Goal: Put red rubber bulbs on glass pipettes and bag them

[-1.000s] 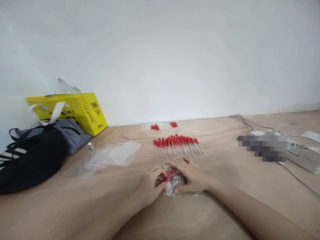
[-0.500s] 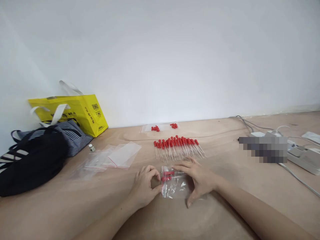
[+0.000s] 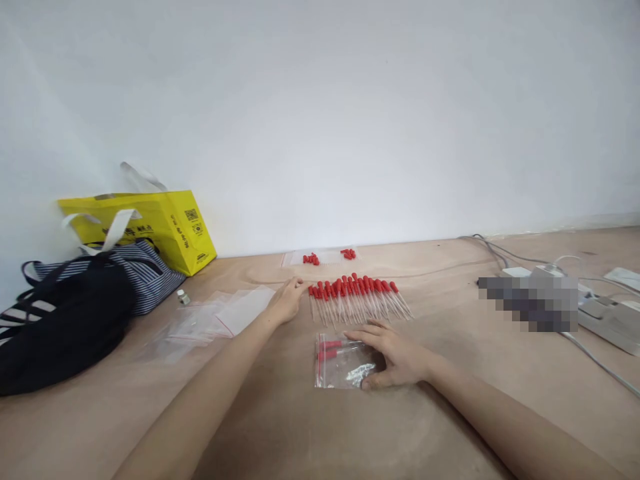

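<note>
Glass droppers with red rubber bulbs (image 3: 357, 287) lie side by side in a row in the middle of the table. My left hand (image 3: 287, 300) is at the left end of this row, its fingertips close beside the outermost bulb; I cannot tell whether they touch it. Nearer to me is a clear zip bag (image 3: 343, 380) with red-bulbed droppers inside, its red-lined edge facing left. My right hand (image 3: 390, 353) rests over the bag's right end with its fingers apart, hiding that part.
Flat clear bags (image 3: 245, 310) are piled at the left, with a small vial (image 3: 183, 297) behind them. Farther left are a black bag (image 3: 75, 320) and a yellow bag (image 3: 175, 227). Another bag with red bulbs (image 3: 311, 259) lies near the wall. A power strip (image 3: 613, 320) and cables are at right.
My left hand has left the zip bag's edge and moved forward to the dropper row. The zip bag has shifted slightly left, and my right thumb has drawn in toward the fingers.
</note>
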`<state>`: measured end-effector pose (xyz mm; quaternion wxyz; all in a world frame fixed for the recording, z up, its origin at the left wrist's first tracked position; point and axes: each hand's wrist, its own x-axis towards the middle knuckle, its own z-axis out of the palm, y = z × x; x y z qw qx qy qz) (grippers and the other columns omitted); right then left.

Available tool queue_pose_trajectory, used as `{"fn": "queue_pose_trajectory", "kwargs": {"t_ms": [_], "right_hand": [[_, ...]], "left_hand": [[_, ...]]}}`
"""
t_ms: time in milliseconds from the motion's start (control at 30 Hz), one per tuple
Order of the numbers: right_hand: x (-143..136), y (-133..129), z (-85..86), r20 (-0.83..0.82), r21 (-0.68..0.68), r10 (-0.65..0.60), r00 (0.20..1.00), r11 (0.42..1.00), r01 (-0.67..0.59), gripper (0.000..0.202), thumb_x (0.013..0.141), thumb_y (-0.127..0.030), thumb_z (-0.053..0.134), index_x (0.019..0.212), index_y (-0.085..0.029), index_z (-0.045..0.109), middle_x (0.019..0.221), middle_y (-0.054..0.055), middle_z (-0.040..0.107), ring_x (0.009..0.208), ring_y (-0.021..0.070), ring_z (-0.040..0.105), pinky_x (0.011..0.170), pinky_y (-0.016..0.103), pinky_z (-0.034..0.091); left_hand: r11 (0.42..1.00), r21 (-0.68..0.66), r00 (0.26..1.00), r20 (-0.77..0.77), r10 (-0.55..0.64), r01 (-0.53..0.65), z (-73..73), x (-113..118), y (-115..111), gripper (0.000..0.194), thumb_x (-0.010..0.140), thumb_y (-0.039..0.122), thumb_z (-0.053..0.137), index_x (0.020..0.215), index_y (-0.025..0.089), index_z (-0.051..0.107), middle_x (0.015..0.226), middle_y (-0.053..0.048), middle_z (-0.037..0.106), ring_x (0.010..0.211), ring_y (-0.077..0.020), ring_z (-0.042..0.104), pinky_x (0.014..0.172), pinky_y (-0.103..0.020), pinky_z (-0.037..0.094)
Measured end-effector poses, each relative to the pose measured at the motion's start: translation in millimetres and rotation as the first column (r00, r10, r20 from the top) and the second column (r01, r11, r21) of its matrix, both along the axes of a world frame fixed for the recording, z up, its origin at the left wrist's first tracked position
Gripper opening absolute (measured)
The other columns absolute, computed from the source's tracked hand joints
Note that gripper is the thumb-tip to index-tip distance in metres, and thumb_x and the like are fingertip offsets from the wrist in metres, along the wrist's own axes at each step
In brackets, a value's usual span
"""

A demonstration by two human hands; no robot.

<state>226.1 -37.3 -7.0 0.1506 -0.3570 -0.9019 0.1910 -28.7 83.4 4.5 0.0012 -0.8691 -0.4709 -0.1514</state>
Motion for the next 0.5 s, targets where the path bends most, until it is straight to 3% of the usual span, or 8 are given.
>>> {"fn": "queue_pose_trajectory", "kwargs": {"t_ms": [200, 367, 500], "right_hand": [[0.3, 1.6, -2.7, -0.015, -0.009, 0.000, 1.000, 1.000, 0.000, 0.080, 0.063, -0.049, 0.061, 0.131, -0.023, 0.029, 0.129, 0.008, 0.039, 0.117, 0.0249, 0.035, 0.101, 0.045, 0.014], [0.7, 2.1, -3.3, -0.023, -0.010, 0.005, 1.000, 1.000, -0.005, 0.079, 0.063, -0.049, 0.061, 0.130, -0.022, 0.030, 0.130, 0.008, 0.039, 0.118, 0.0251, 0.035, 0.101, 0.045, 0.015], [0.5, 1.8, -3.5, -0.024, -0.021, -0.012, 1.000, 1.000, 0.012, 0.081, 0.062, -0.050, 0.062, 0.130, -0.020, 0.031, 0.129, 0.008, 0.039, 0.118, 0.0249, 0.034, 0.101, 0.044, 0.018]], "left_hand": [[0.996, 0.030, 0.986, -0.145, -0.078, 0.083, -2.8, -3.8, 33.8, 0.036, 0.077, 0.009, 0.042, 0.109, 0.023, 0.052, 0.110, -0.009, 0.049, 0.099, -0.0236, 0.049, 0.081, -0.036, 0.039], [0.982, 0.019, 0.956, -0.234, -0.177, 0.187, 3.6, -13.3, 38.4, 0.021, 0.077, 0.012, 0.045, 0.093, 0.020, 0.057, 0.097, -0.006, 0.058, 0.089, -0.0196, 0.053, 0.078, -0.031, 0.040], [0.971, 0.022, 0.935, -0.274, -0.223, 0.238, 5.9, -18.6, 37.2, 0.022, 0.078, 0.009, 0.041, 0.090, 0.020, 0.057, 0.093, -0.005, 0.060, 0.085, -0.0182, 0.054, 0.075, -0.029, 0.040]]}}
